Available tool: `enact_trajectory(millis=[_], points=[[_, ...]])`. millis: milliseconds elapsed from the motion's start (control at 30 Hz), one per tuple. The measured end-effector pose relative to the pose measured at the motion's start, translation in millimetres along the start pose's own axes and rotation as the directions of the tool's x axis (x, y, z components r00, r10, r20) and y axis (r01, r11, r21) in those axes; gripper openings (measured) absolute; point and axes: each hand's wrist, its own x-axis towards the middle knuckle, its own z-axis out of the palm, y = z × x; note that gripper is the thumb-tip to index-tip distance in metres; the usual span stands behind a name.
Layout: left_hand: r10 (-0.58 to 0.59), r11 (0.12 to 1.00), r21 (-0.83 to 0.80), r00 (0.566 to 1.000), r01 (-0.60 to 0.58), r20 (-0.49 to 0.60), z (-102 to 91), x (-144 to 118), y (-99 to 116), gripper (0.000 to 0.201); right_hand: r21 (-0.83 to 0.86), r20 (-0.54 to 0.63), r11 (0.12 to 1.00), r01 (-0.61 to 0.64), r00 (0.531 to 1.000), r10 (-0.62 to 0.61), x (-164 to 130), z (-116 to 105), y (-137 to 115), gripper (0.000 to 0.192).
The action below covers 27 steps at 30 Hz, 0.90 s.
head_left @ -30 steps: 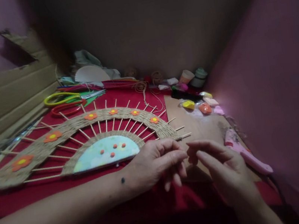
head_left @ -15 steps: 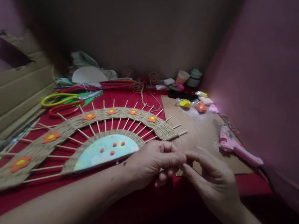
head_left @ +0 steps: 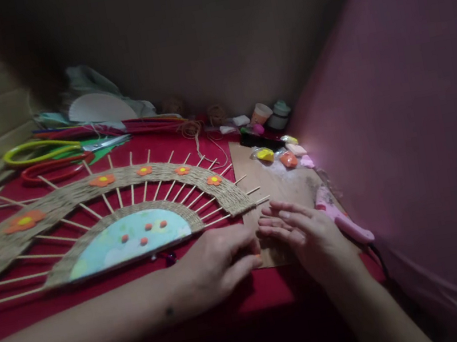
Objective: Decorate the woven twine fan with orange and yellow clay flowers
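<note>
My left hand (head_left: 221,262) lies low on the red cloth, its fingers stretched out to the right and reaching the near edge of a brown cardboard sheet (head_left: 276,182). My right hand (head_left: 303,233) rests palm down on that sheet, fingers spread and pointing left, tips close to those of the left hand. I see nothing held in either hand. Just beyond them lies a half-round woven twine fan (head_left: 84,189) with wooden sticks, orange flowers and a pale blue half-disc (head_left: 129,241).
A pink glue gun (head_left: 346,223) lies right of my right hand, by the purple wall. Small coloured clay packets (head_left: 282,156) and cups (head_left: 261,112) sit at the back. Yellow scissors (head_left: 36,149) and red scissors (head_left: 53,171) lie at the far left, beside cardboard.
My fingertips were pinched together above the cloth; now both hands have dropped flat with fingers out. The view has swung, so everything sits further left.
</note>
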Motion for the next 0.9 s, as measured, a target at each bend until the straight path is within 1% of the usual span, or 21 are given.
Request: enact_trajectory(millis=[33, 67, 133, 233, 400, 467, 533, 600, 633, 700, 733, 800, 833, 900], points=[[0.078, 0.989, 0.123, 0.997, -0.078, 0.003, 1.9, -1.7, -0.8, 0.012, 0.022, -0.01, 1.0, -0.017, 1.0, 0.017, 2.7, -0.3, -3.6, 0.027], [0.127, 0.969, 0.211, 0.992, -0.127, 0.018, 3.5, -3.2, -1.5, 0.013, 0.036, -0.024, 0.999, -0.031, 0.999, 0.031, 4.9, -0.5, -6.6, 0.026], [0.144, 0.94, 0.307, 0.989, -0.148, 0.037, 5.1, -5.0, -1.7, 0.017, 0.056, -0.078, 0.997, -0.06, 0.995, 0.065, 8.7, -0.4, -10.6, 0.019], [0.118, 0.919, 0.374, 0.992, -0.125, 0.041, 4.6, -5.5, -0.3, 0.022, 0.119, -0.152, 0.983, -0.142, 0.975, 0.159, 14.3, 1.6, -12.3, 0.009], [0.136, 0.878, 0.449, 0.985, -0.168, 0.102, 4.7, -8.4, -2.5, 0.026, 0.181, -0.192, 0.96, -0.213, 0.95, 0.247, 19.8, 8.5, -13.5, 0.018], [0.165, 0.864, 0.467, 0.982, -0.19, 0.095, 4.5, -10.2, -4.8, 0.025, 0.183, -0.21, 0.954, -0.236, 0.939, 0.273, 20.3, 11.4, -15.4, 0.02], [0.19, 0.865, 0.463, 0.98, -0.195, 0.057, 2.9, -11.0, -6.0, 0.024, 0.19, -0.206, 0.944, -0.269, 0.93, 0.306, 21.1, 13.8, -17.6, 0.022], [0.189, 0.897, 0.407, 0.982, -0.171, -0.002, 0.2, -10.2, -5.5, 0.019, 0.195, -0.187, 0.935, -0.296, 0.925, 0.332, 22.9, 15.2, -19.1, 0.021], [0.162, 0.927, 0.348, 0.986, -0.14, -0.033, -1.3, -9.3, -4.6, 0.015, 0.19, -0.171, 0.932, -0.308, 0.925, 0.34, 24.0, 15.5, -19.4, 0.02], [0.048, 0.985, 0.171, 0.996, -0.035, -0.072, -3.8, -7.3, -1.9, 0.007, 0.162, -0.128, 0.934, -0.318, 0.932, 0.339, 26.4, 15.4, -19.3, 0.017], [-0.025, 0.997, 0.071, 0.997, 0.031, -0.073, -4.7, -6.4, -0.5, 0.005, 0.14, -0.105, 0.937, -0.319, 0.936, 0.335, 27.6, 15.3, -18.9, 0.015], [-0.149, 0.984, -0.104, 0.988, 0.144, -0.049, -6.0, -5.2, 1.8, 0.006, 0.114, -0.065, 0.942, -0.317, 0.943, 0.325, 29.9, 15.1, -18.0, 0.012], [-0.186, 0.969, -0.171, 0.982, 0.177, -0.037, -6.4, -4.8, 2.6, 0.006, 0.119, -0.055, 0.941, -0.315, 0.945, 0.323, 31.3, 15.2, -17.5, 0.011], [-0.213, 0.949, -0.247, 0.976, 0.195, -0.047, -7.1, -4.2, 3.1, 0.009, 0.174, -0.055, 0.933, -0.316, 0.943, 0.33, 34.4, 16.2, -16.5, 0.012]])
